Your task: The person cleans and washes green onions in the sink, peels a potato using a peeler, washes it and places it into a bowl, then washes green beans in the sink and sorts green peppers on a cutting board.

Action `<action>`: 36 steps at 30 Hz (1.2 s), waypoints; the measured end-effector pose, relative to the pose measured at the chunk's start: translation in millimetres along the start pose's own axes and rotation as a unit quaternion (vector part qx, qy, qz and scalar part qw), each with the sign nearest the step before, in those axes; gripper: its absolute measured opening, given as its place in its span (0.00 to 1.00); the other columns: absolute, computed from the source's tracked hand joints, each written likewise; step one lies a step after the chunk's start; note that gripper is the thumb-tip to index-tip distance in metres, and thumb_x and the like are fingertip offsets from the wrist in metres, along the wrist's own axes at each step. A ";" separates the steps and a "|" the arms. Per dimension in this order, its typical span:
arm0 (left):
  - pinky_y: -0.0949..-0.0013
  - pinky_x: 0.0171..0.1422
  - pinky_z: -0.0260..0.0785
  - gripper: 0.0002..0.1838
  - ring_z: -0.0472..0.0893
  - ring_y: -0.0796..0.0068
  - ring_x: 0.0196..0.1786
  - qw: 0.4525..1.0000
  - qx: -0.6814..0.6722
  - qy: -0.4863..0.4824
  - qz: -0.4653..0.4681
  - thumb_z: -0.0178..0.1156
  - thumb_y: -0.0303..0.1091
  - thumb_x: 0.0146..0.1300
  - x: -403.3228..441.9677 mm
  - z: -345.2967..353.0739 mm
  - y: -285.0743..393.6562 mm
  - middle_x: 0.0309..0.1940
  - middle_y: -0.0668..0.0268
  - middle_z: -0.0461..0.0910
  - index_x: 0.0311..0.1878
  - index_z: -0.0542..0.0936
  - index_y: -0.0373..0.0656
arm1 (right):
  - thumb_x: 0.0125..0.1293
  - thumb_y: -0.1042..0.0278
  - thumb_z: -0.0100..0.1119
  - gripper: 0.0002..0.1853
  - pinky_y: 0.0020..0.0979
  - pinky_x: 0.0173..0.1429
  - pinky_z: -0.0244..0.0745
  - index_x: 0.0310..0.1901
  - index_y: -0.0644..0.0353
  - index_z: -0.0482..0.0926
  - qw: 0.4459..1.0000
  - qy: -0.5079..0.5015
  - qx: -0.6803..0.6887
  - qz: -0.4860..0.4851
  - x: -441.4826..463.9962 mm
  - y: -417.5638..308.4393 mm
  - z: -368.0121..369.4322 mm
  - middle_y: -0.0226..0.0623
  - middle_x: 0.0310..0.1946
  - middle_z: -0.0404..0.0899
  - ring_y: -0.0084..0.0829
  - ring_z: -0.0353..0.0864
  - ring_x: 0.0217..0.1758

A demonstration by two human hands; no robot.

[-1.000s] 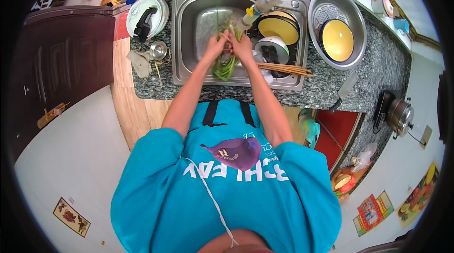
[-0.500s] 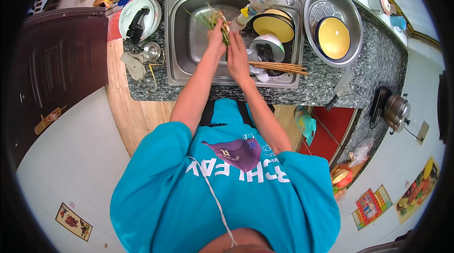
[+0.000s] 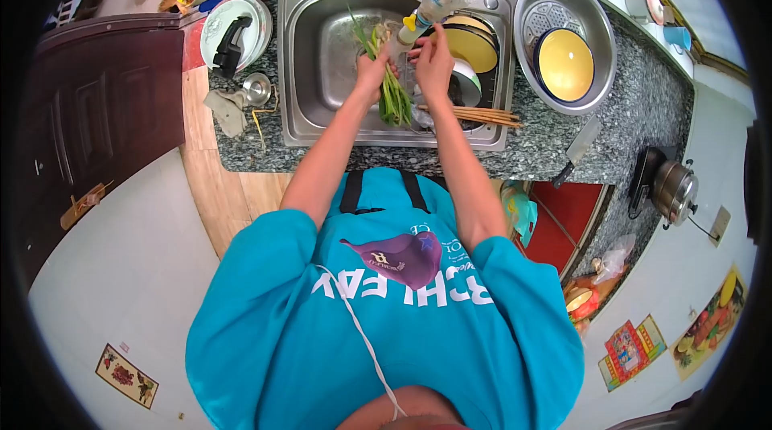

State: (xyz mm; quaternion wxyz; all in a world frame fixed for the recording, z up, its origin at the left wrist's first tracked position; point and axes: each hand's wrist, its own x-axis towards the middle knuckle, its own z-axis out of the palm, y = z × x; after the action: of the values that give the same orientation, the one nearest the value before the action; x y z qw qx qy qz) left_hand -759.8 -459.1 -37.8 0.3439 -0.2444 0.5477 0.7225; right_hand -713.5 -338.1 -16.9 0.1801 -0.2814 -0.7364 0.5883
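Note:
My left hand (image 3: 372, 74) is wrapped around a bunch of scallions (image 3: 394, 98) over the sink (image 3: 322, 60). Their green leaves hang toward me, while other ends stick up past my fingers near the tap's outlet. My right hand (image 3: 434, 68) is off the bunch, its fingers apart, just beside the tap (image 3: 438, 4) with its yellow fitting. Whether a fingertip touches the tap is hard to see. Below that hand lie a white bowl (image 3: 466, 80) and wooden chopsticks (image 3: 486, 115); yellow enamel dishes (image 3: 474, 48) rest behind it.
Right of the sink, a steel basin (image 3: 603, 68) holds a yellow bowl (image 3: 566, 65). A knife (image 3: 581, 143) lies by the counter's front edge. On the left are stacked white plates (image 3: 259, 44), a small metal cup (image 3: 256, 90) and a cloth (image 3: 227, 111).
My right hand has left the scallions and moved right, toward the tap. My left hand still holds the bunch, now turned so the green leaves hang toward me.

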 end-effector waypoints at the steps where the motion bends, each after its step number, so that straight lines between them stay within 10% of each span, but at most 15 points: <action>1: 0.67 0.26 0.72 0.15 0.74 0.73 0.23 0.999 -0.020 -0.006 -0.032 0.59 0.42 0.71 -2.2 -0.5 -1.0 0.24 0.65 0.73 0.36 0.72 0.39 | 0.70 0.80 0.45 0.25 0.29 0.29 0.79 0.69 0.61 0.61 0.999 -0.019 -0.041 -0.012 10.6 3.2 0.1 0.40 0.35 0.81 0.29 0.85 0.28; 6: 0.67 0.27 0.73 0.16 0.74 0.73 0.24 0.996 -0.070 -0.018 -0.059 0.58 0.44 0.72 -4.7 1.6 4.5 0.24 0.66 0.71 0.39 0.71 0.39 | 0.68 0.84 0.41 0.31 0.34 0.27 0.83 0.71 0.51 0.53 0.985 -0.097 0.020 0.139 46.4 -1.4 -0.4 0.43 0.35 0.81 0.33 0.85 0.26; 10: 0.66 0.28 0.73 0.15 0.74 0.72 0.24 0.994 -0.079 0.007 -0.075 0.59 0.44 0.71 -8.1 5.7 13.4 0.24 0.66 0.71 0.41 0.71 0.41 | 0.68 0.83 0.44 0.16 0.37 0.30 0.85 0.56 0.57 0.62 0.966 -0.087 0.156 0.186 66.0 -5.8 -3.6 0.43 0.33 0.79 0.37 0.84 0.29; 13: 0.65 0.29 0.74 0.15 0.74 0.72 0.25 0.991 -0.121 -0.009 -0.062 0.59 0.43 0.71 -11.1 1.3 19.4 0.25 0.66 0.71 0.40 0.71 0.40 | 0.69 0.78 0.50 0.10 0.36 0.37 0.82 0.49 0.55 0.67 0.847 -0.016 0.473 0.240 83.8 14.1 -17.7 0.41 0.37 0.76 0.33 0.79 0.35; 16: 0.65 0.30 0.73 0.15 0.74 0.72 0.25 0.987 -0.150 -0.009 -0.053 0.60 0.42 0.70 -18.0 -6.0 25.5 0.25 0.66 0.72 0.39 0.72 0.39 | 0.69 0.78 0.51 0.12 0.34 0.39 0.80 0.51 0.54 0.67 0.830 0.030 0.512 0.219 77.5 12.4 -14.7 0.41 0.39 0.77 0.33 0.79 0.34; 18: 0.65 0.32 0.76 0.14 0.76 0.71 0.27 0.988 -0.150 -0.014 -0.030 0.61 0.41 0.70 -21.7 -11.6 25.1 0.26 0.65 0.74 0.39 0.74 0.38 | 0.70 0.76 0.52 0.13 0.33 0.44 0.79 0.54 0.56 0.67 0.839 0.089 0.488 0.223 41.4 -29.1 -13.9 0.41 0.39 0.79 0.32 0.80 0.36; 22: 0.62 0.38 0.81 0.11 0.81 0.69 0.31 0.989 -0.141 -0.028 0.016 0.61 0.37 0.69 -37.7 -21.8 23.2 0.30 0.63 0.78 0.43 0.76 0.38 | 0.71 0.67 0.57 0.18 0.29 0.49 0.77 0.59 0.61 0.69 0.986 -0.102 0.130 0.032 -25.2 14.8 -12.0 0.43 0.44 0.82 0.28 0.82 0.43; 27: 0.63 0.44 0.79 0.10 0.83 0.68 0.37 0.994 -0.073 -0.074 0.037 0.60 0.35 0.70 -74.9 -31.6 23.2 0.36 0.61 0.82 0.46 0.77 0.38 | 0.64 0.52 0.65 0.33 0.37 0.57 0.74 0.64 0.64 0.67 0.963 -0.253 -0.042 0.079 -86.0 -13.6 13.2 0.50 0.48 0.82 0.46 0.83 0.52; 32: 0.67 0.47 0.74 0.17 0.81 0.72 0.36 0.991 -0.005 -0.049 0.123 0.68 0.34 0.62 -68.0 -63.7 5.3 0.36 0.64 0.82 0.50 0.77 0.38 | 0.63 0.57 0.64 0.31 0.46 0.57 0.73 0.62 0.66 0.67 0.971 -0.230 -0.060 0.006 -112.7 -27.0 27.2 0.61 0.49 0.80 0.58 0.78 0.55; 36: 0.70 0.29 0.70 0.13 0.78 0.75 0.27 0.983 0.015 0.010 0.181 0.68 0.29 0.62 -59.4 -71.9 -2.5 0.31 0.66 0.78 0.44 0.75 0.37 | 0.67 0.68 0.56 0.21 0.48 0.52 0.74 0.60 0.64 0.70 0.983 -0.167 -0.082 -0.008 -138.1 -16.7 57.0 0.61 0.46 0.80 0.62 0.78 0.52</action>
State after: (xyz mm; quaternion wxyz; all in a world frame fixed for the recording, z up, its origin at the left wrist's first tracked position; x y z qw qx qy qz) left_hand -721.4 -541.3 -16.2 0.2054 -0.1433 0.5972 0.7620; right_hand -643.6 -470.7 -5.5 0.0353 -0.1875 -0.8040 0.5632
